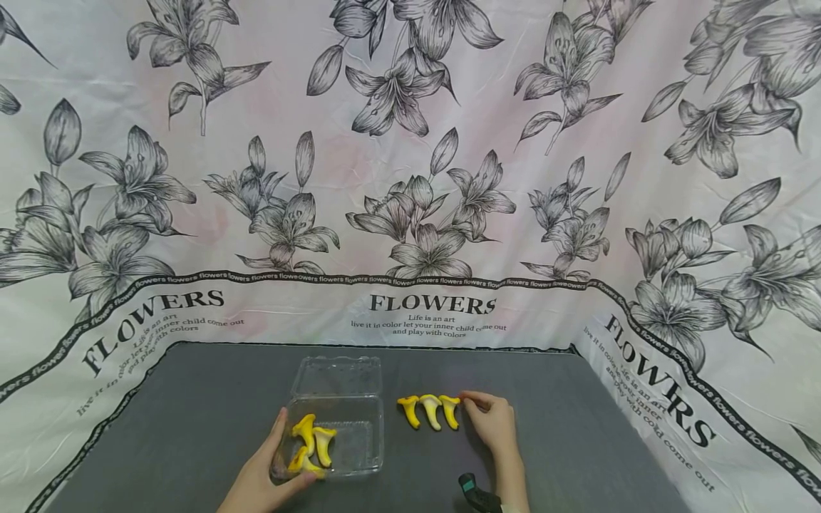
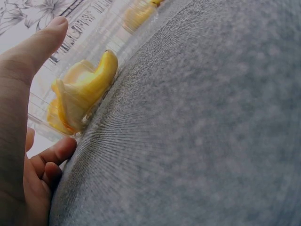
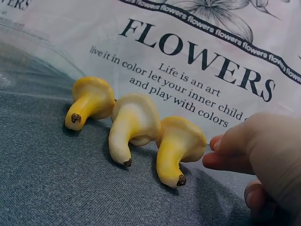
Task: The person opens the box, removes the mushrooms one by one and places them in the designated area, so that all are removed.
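Three yellow mushrooms, chanterelle-like with flared caps, lie in a row on the grey table: a left mushroom (image 3: 89, 101), a paler middle mushroom (image 3: 134, 122) and a right mushroom (image 3: 181, 148). My right hand (image 1: 492, 420) is beside the right one, its fingertips at the cap's edge and not wrapped round it; contact is hard to tell. To the left stands a clear plastic box (image 1: 368, 434) with its lid raised at the back. Three more yellow mushrooms (image 1: 323, 445) lie in its left part. My left hand (image 1: 263, 463) holds the box's near left corner, fingers along the side, thumb at the front.
The grey table (image 1: 564, 427) is bounded at the back and sides by a white cloth (image 1: 436, 335) printed with flowers and lettering. A dark strap with a green patch (image 1: 471, 484) shows by my right wrist.
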`<state>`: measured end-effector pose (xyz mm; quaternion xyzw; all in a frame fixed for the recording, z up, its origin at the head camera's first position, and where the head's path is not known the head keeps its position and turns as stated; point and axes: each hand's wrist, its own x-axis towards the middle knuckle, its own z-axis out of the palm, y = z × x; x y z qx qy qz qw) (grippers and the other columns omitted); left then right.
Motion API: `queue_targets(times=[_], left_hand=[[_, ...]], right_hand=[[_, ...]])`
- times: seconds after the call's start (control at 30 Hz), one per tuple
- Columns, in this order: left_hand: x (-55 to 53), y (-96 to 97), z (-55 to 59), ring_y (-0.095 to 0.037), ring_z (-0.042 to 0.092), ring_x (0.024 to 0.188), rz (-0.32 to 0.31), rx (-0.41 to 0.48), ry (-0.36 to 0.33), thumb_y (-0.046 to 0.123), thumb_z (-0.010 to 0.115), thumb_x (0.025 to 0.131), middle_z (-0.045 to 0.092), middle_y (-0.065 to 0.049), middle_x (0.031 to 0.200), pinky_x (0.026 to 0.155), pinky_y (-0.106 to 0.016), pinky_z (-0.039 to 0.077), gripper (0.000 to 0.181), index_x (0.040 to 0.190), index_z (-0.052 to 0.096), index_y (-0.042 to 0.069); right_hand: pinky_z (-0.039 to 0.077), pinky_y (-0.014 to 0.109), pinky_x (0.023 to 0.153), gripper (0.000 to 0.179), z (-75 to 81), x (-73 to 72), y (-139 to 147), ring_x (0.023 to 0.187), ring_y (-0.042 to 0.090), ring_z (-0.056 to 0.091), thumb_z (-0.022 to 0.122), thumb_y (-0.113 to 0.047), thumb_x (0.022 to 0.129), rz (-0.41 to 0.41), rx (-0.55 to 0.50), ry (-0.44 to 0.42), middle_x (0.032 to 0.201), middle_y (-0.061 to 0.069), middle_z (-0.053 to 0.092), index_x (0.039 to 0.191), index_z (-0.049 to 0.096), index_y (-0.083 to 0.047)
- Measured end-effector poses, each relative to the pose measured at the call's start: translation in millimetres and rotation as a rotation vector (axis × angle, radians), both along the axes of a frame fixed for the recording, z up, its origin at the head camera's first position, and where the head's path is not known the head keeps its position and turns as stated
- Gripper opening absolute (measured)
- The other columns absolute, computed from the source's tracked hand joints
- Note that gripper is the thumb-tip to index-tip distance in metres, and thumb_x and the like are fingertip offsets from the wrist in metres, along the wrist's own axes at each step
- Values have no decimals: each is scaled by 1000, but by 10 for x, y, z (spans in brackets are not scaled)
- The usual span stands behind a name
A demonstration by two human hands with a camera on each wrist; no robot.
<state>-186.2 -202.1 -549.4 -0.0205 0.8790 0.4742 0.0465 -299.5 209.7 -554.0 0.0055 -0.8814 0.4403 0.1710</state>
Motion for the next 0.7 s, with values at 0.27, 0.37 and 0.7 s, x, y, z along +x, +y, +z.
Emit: queue_targets(times=[0.27,0.37,0.7], left_hand=[[-15,4,-13,-18,47,69,2,-16,1,50,84,89,56,-8,94,64,-33,43,120,173,4,20],[-17,6,-11,-19,47,70,2,-21,5,50,84,89,59,-13,107,66,-35,44,120,173,4,20],[-4,11,-1,-17,47,66,3,2,-1,49,85,88,50,-3,82,62,-30,42,120,173,5,19]], right_hand=[[50,59,105,25,64,16,-73,124,38,69,73,-19,102,-44,-28,-11,119,10,79,122,81,-8],[50,60,105,28,97,30,-110,126,40,67,72,-21,102,-52,-17,-10,125,13,77,125,79,-7],[51,60,104,26,212,13,-236,128,40,66,73,-18,101,-27,-17,30,129,12,75,123,80,-6]])
